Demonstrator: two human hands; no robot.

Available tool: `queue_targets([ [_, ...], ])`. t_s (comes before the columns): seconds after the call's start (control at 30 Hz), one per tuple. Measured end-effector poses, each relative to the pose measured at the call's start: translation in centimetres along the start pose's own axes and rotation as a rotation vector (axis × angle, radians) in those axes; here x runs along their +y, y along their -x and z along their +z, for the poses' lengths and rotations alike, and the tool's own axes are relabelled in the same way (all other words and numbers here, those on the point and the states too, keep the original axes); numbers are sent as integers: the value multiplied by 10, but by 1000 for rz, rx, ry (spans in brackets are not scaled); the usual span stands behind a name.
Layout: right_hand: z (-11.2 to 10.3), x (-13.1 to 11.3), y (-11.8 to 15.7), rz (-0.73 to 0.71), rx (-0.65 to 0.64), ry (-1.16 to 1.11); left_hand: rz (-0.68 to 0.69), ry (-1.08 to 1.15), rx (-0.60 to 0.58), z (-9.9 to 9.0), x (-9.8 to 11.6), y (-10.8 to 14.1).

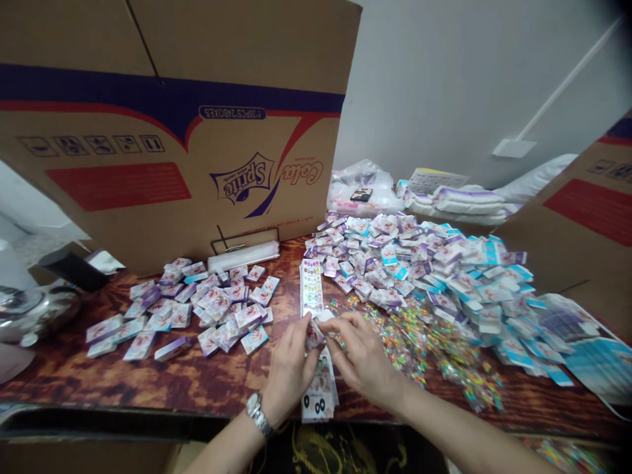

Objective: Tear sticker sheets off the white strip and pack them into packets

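My left hand, with a silver watch at its wrist, is closed round a small printed box. My right hand pinches the white flap at the top of the same box, so both hands meet on it. Beneath them lie strips of printed stickers, whose near end shows below my hands. To the left is a group of small purple and white boxes. A large heap of similar boxes lies at the right, with small clear packets of colourful pieces in front of it.
A large cardboard carton stands behind the left boxes, and another carton is at the right. Plastic bags lie by the wall. A shiny metal object sits at the far left of the patterned table.
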State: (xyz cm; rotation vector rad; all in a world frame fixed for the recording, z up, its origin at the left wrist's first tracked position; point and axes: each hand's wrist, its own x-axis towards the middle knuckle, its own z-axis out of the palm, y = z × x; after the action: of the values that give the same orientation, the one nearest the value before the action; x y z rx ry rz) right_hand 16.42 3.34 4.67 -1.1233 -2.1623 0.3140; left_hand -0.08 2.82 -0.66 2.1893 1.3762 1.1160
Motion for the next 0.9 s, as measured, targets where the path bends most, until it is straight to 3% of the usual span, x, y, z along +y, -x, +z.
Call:
queue_targets([
  [0.2, -14, 5, -8, -41, -138, -71, 2, 93, -72, -5, 6, -1],
  [0.33, -8, 4, -10, -13, -75, -92, 31, 105, -78, -5, 9, 0],
  [0.43, -1, 3, -5, 91, -11, -128, 65, 60, -38, -4, 7, 2],
  [0.63, 11, -6, 4, 253, 97, -300, 183, -130, 39, -1, 1, 4],
  [0.9, 24, -5, -1, 466, 126, -634, 169, -194, 61, 3, -1, 7],
])
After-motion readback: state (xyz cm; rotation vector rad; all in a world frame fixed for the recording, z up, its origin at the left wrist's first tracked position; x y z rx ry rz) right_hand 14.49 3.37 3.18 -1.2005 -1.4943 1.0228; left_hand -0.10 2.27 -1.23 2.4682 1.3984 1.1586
